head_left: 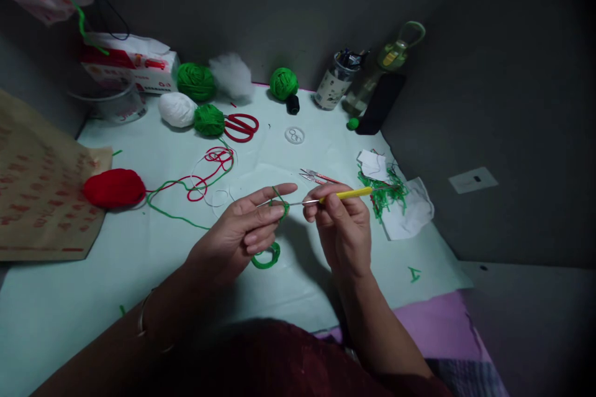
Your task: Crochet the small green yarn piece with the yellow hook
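Between thumb and fingers, my left hand (254, 220) pinches a small piece of green crochet work (284, 209). A strand of green yarn (274, 191) runs over its raised index finger. My right hand (344, 223) grips the yellow handle of a crochet hook (347, 195), whose metal tip points left and meets the green piece. Below my left hand lies a green ring of yarn (266, 257) on the table. Green yarn also trails left from that hand toward a red yarn ball (114, 188).
Green yarn balls (195, 81), a white ball (177, 110) and red-handled scissors (241, 128) lie at the back. Small snips (319, 177) rest beyond my right hand. Yarn scraps (384, 195), a pen cup (334, 82), bottle (372, 77) and phone (382, 103) are right; a paper bag (46, 186) stands left.
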`<state>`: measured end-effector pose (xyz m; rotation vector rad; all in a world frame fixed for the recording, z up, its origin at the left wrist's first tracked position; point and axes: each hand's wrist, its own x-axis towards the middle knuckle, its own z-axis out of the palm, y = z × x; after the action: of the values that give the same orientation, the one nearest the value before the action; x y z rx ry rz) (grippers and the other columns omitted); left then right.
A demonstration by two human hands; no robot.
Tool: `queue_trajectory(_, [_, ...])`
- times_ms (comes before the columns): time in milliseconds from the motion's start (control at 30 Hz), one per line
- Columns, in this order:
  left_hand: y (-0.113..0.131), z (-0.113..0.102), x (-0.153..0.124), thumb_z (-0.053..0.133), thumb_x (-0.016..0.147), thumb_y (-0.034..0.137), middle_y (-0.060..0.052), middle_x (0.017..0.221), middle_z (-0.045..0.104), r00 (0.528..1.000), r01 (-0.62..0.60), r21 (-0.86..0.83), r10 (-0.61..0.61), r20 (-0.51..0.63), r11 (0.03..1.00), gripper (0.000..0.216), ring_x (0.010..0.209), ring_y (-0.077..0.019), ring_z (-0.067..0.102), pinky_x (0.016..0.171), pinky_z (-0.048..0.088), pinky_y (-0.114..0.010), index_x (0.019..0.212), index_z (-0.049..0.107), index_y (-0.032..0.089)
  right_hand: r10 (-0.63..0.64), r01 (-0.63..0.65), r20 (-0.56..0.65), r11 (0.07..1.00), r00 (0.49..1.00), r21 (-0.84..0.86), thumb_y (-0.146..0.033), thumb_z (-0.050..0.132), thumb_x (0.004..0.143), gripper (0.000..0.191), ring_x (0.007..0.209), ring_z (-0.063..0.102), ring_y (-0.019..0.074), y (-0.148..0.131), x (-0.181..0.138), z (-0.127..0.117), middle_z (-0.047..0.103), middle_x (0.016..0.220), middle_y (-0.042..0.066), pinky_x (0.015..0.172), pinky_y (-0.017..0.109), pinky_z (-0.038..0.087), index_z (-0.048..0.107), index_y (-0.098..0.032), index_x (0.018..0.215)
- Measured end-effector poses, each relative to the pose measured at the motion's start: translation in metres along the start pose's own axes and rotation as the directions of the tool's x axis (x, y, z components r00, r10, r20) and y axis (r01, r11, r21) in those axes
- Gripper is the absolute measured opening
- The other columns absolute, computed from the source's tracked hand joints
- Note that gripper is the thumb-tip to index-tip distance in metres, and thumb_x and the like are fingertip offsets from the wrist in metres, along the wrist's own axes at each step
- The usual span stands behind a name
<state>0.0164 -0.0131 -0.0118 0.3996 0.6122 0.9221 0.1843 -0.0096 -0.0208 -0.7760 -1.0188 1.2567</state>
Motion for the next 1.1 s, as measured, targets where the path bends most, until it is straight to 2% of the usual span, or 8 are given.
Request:
queue_trajectory(167, [-0.002, 0.000, 0.001, 0.078, 0.082, 0.011, 0.009, 0.060, 0.046, 0.998, -0.052, 0.046, 0.053, -0.020, 0.998, 0.036, 0.040, 0.0015, 0.027, 0.038, 0.026, -0.010, 0.117, 0.073, 0.017, 0.004, -0.004, 0.010, 1.000, 1.000, -0.028, -0.031, 0.069, 0.091, 0.011, 0.069, 0.064, 0.0113, 0.003, -0.001, 0.001, 0.071, 0.080, 0.001, 0.063, 0.025, 0.054, 0.077, -0.024, 0.091])
queue_trajectory(333, [0.000, 0.003, -0.001, 0.075, 0.085, 0.012, 0.007, 0.064, 0.046, 1.000, 0.005, 0.004, -0.005, -0.008, 1.000, 0.041, 0.041, 0.0013, 0.024, 0.039, 0.026, -0.011, 0.126, 0.070, 0.017, 0.019, -0.020, -0.031, 0.999, 0.999, -0.043, -0.036, 0.071, 0.088, 0.013, 0.067, 0.064, 0.0122, 0.004, 0.002, 0.000, 0.069, 0.077, 0.001, 0.062, 0.026, 0.055, 0.076, -0.023, 0.088])
queue_trajectory(467, [0.003, 0.003, -0.002, 0.069, 0.086, 0.008, 0.004, 0.070, 0.050, 0.999, 0.032, -0.041, -0.032, -0.020, 0.999, 0.033, 0.042, 0.0023, 0.020, 0.038, 0.024, -0.010, 0.119, 0.074, 0.013, 0.049, -0.053, -0.076, 0.997, 0.996, -0.054, -0.037, 0.072, 0.087, 0.017, 0.063, 0.060, 0.0119, 0.003, 0.004, -0.003, 0.067, 0.071, 0.001, 0.058, 0.025, 0.052, 0.075, -0.021, 0.084])
queue_trajectory(600, [-0.001, 0.002, 0.000, 0.074, 0.081, 0.008, 0.005, 0.069, 0.051, 0.998, -0.050, 0.005, 0.051, -0.042, 0.999, 0.029, 0.040, 0.0029, 0.024, 0.037, 0.025, -0.010, 0.109, 0.078, 0.017, 0.063, -0.063, -0.011, 0.998, 0.998, -0.016, -0.035, 0.068, 0.091, 0.014, 0.064, 0.060, 0.0115, 0.004, 0.002, -0.003, 0.067, 0.073, 0.000, 0.058, 0.024, 0.050, 0.074, -0.022, 0.087])
queue_trajectory(733, [-0.008, 0.002, 0.002, 0.082, 0.077, 0.014, 0.003, 0.079, 0.062, 0.979, -0.156, 0.204, 0.178, -0.099, 0.967, 0.040, 0.045, 0.0010, 0.038, 0.040, 0.031, -0.011, 0.116, 0.075, 0.022, -0.047, 0.057, 0.083, 0.991, 0.995, -0.119, -0.030, 0.067, 0.093, 0.010, 0.074, 0.065, 0.0138, 0.008, -0.001, 0.000, 0.073, 0.087, 0.002, 0.067, 0.028, 0.052, 0.077, -0.025, 0.093])
queue_trajectory(800, [-0.010, 0.002, 0.001, 0.083, 0.077, 0.017, 0.002, 0.081, 0.063, 0.971, -0.177, 0.270, 0.213, -0.111, 0.947, 0.041, 0.047, 0.0003, 0.041, 0.041, 0.034, -0.012, 0.117, 0.075, 0.022, -0.087, 0.102, 0.087, 0.978, 0.992, -0.184, -0.029, 0.067, 0.093, 0.010, 0.076, 0.065, 0.0144, 0.009, -0.002, 0.000, 0.075, 0.091, 0.002, 0.069, 0.030, 0.053, 0.077, -0.026, 0.095])
queue_trajectory(867, [-0.010, 0.003, 0.000, 0.083, 0.077, 0.020, 0.002, 0.083, 0.063, 0.962, -0.184, 0.309, 0.235, -0.136, 0.933, 0.041, 0.047, 0.0001, 0.042, 0.042, 0.035, -0.014, 0.117, 0.075, 0.022, -0.070, 0.082, 0.066, 0.975, 0.995, -0.206, -0.031, 0.066, 0.094, 0.011, 0.074, 0.065, 0.0144, 0.008, -0.003, -0.001, 0.076, 0.090, 0.002, 0.069, 0.031, 0.053, 0.076, -0.026, 0.097])
queue_trajectory(1100, [-0.005, 0.007, -0.002, 0.084, 0.074, 0.020, 0.000, 0.081, 0.063, 0.945, -0.194, 0.331, 0.266, -0.191, 0.924, 0.036, 0.046, -0.0010, 0.040, 0.040, 0.031, -0.017, 0.110, 0.077, 0.019, -0.028, 0.033, 0.045, 0.992, 0.999, -0.124, -0.034, 0.060, 0.097, 0.015, 0.069, 0.068, 0.0141, 0.003, -0.001, -0.002, 0.077, 0.086, 0.003, 0.066, 0.030, 0.057, 0.070, -0.023, 0.094])
